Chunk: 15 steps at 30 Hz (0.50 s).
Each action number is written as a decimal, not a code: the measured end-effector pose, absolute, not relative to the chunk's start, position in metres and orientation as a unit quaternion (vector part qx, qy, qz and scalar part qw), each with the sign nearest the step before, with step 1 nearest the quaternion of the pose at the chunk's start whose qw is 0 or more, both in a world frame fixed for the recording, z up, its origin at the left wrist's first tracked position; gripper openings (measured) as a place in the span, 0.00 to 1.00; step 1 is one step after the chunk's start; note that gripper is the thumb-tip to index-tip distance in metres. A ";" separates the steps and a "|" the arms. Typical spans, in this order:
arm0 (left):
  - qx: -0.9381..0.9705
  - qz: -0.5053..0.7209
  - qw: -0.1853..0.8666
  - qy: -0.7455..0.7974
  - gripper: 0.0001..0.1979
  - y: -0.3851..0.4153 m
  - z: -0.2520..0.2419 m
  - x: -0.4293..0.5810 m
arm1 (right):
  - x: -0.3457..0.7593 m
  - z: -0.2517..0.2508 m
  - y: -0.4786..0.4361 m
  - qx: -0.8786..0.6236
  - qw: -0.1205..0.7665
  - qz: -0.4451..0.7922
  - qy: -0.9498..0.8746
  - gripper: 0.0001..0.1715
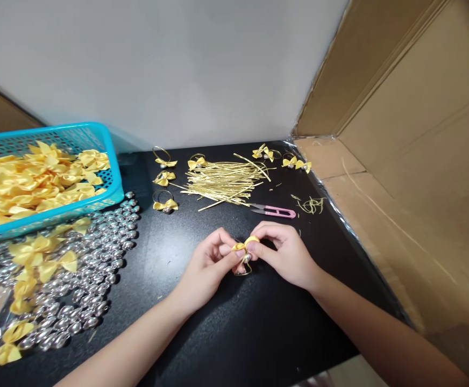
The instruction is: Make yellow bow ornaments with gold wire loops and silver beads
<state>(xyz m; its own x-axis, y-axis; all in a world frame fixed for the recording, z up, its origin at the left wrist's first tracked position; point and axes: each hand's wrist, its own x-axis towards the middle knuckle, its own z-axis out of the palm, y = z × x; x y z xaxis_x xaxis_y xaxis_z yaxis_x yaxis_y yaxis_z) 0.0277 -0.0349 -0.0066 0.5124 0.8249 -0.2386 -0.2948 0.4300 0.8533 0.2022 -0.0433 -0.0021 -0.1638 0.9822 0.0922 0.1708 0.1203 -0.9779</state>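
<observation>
Near the middle of the black table, my left hand (212, 263) and my right hand (285, 252) meet over a yellow ribbon bow (252, 240). Thumb and fingers of each hand pinch a side of it. A silver bell (246, 258) and a thin gold loop hang just below the bow, between the hands. Part of the bow is hidden by the fingertips. Beyond the hands lies a pile of gold twist ties (224, 183), with pink-handled thread snips (275, 211) at its near right side.
A blue basket (115, 183) of yellow bows stands at the left, with many silver bells (93, 258) and loose bows before it. Bows with bells (165, 206) lie around the ties. Gold scraps (311, 205) lie right of the snips. Cardboard (412, 134) borders the right.
</observation>
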 end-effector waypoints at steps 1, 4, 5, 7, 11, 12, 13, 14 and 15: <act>0.394 0.362 0.773 0.341 0.15 -0.035 -0.007 0.028 | 0.201 -0.002 -0.044 -0.480 0.441 0.443 -0.616 0.11; 0.404 0.364 0.759 0.359 0.15 -0.036 -0.008 0.029 | 0.198 -0.004 -0.047 -0.488 0.455 0.370 -0.647 0.09; 0.407 0.365 0.755 0.364 0.15 -0.037 -0.008 0.029 | 0.197 -0.005 -0.048 -0.488 0.460 0.343 -0.658 0.09; 0.414 0.366 0.746 0.371 0.15 -0.038 -0.008 0.029 | 0.195 -0.007 -0.050 -0.485 0.470 0.298 -0.675 0.09; 0.432 0.371 0.733 0.373 0.15 -0.039 -0.008 0.028 | 0.197 -0.008 -0.049 -0.480 0.473 0.346 -0.653 0.08; 0.433 0.369 0.736 0.367 0.15 -0.039 -0.008 0.028 | 0.198 -0.008 -0.047 -0.472 0.466 0.409 -0.626 0.09; 0.432 0.366 0.741 0.360 0.14 -0.038 -0.008 0.027 | 0.200 -0.008 -0.045 -0.460 0.456 0.484 -0.589 0.13; 0.431 0.361 0.748 0.353 0.14 -0.038 -0.008 0.027 | 0.202 -0.008 -0.043 -0.445 0.441 0.559 -0.542 0.17; 0.431 0.357 0.753 0.346 0.14 -0.038 -0.008 0.027 | 0.203 -0.008 -0.041 -0.433 0.427 0.621 -0.495 0.21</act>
